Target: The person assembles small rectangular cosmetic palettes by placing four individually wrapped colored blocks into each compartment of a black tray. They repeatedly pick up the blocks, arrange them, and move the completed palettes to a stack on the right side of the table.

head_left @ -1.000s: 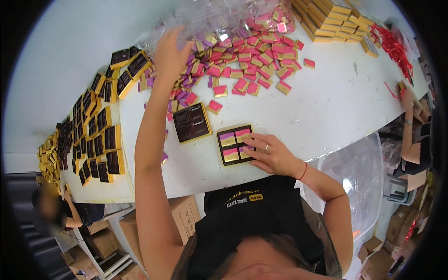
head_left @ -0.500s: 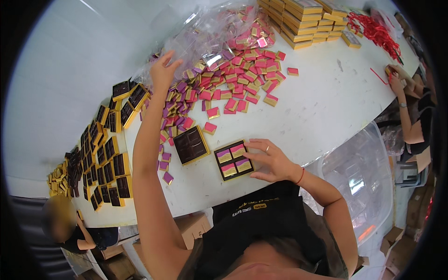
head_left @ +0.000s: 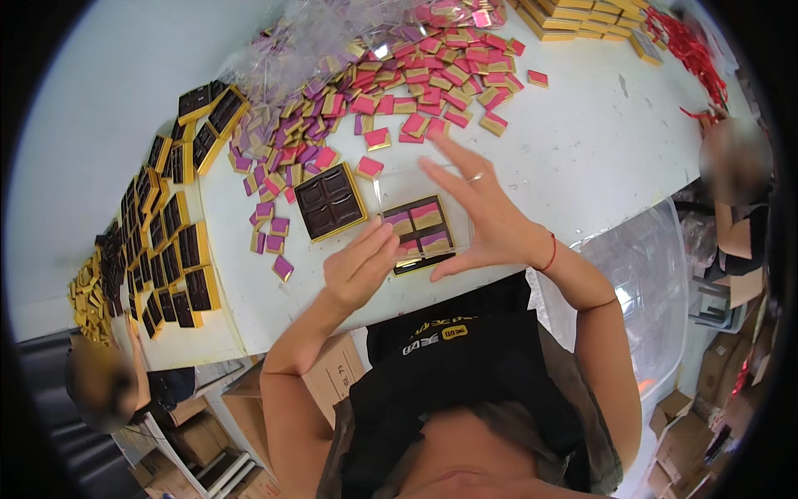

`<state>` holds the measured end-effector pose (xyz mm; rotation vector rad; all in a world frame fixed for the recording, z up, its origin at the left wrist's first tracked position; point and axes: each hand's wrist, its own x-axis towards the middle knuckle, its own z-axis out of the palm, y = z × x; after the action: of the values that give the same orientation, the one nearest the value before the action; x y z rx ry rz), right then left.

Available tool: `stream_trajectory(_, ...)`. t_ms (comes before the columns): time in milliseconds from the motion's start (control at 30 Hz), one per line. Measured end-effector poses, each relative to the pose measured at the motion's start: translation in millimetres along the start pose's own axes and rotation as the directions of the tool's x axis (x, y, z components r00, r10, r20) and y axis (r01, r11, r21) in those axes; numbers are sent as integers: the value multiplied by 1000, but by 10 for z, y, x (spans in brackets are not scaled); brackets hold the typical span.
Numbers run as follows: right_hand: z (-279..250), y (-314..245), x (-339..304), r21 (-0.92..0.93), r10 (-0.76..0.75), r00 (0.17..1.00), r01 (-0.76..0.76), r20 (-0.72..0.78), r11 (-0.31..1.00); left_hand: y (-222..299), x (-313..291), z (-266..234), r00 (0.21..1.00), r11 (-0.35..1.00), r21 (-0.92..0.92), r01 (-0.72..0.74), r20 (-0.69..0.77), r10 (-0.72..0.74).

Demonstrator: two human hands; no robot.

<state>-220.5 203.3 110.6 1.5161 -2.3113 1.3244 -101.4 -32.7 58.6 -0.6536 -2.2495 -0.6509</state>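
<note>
A dark four-compartment box (head_left: 406, 267) lies in front of me with pink-and-gold and purple-and-gold wrapped sweets (head_left: 426, 216) in its compartments. Over it, slightly tilted, is a clear plastic lid (head_left: 416, 185). My left hand (head_left: 359, 262) is closed on the lid's left side, fingers pressed together. My right hand (head_left: 490, 218) is at the lid's right side, thumb and fingers spread wide; whether it touches the lid is unclear. Just left of the filled box sits an empty dark box with a gold edge (head_left: 330, 202).
Loose wrapped sweets (head_left: 399, 106) heap up beyond the boxes, under clear plastic (head_left: 291, 54). Many empty boxes (head_left: 199, 287) stand at left. Finished boxes (head_left: 573, 18) are stacked at far right, near red ribbons (head_left: 694, 54). A clear tub (head_left: 644, 299) is at right. Co-workers sit at both ends.
My left hand has come back from the plastic by the heap to the filled box with a clear lid. My right hand has lifted off the box's edge and spread.
</note>
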Motion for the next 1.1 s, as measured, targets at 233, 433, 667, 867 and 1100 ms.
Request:
stream_trajectory(233,334,143,-56,-76,-22,940,51,341,996,249,-328,51,946,947,-94,306,141,-292)
stream_trajectory(433,353,137,-25,-81,-52,884,101,464,992,458,-421,25,720,684,-224,694,199,-665)
stream_trajectory(667,539,110,-102,-156,-40,899,119,436,981,444,-441,135,717,704,-133,697,129,-685)
stream_trajectory(867,435,429,-260,131,-134,909,88,395,987,443,-416,109,770,808,72,585,265,-581)
stream_trajectory(1100,24,573,-414,-76,-31,972,50,234,996,355,-454,215,734,816,106,569,382,-561)
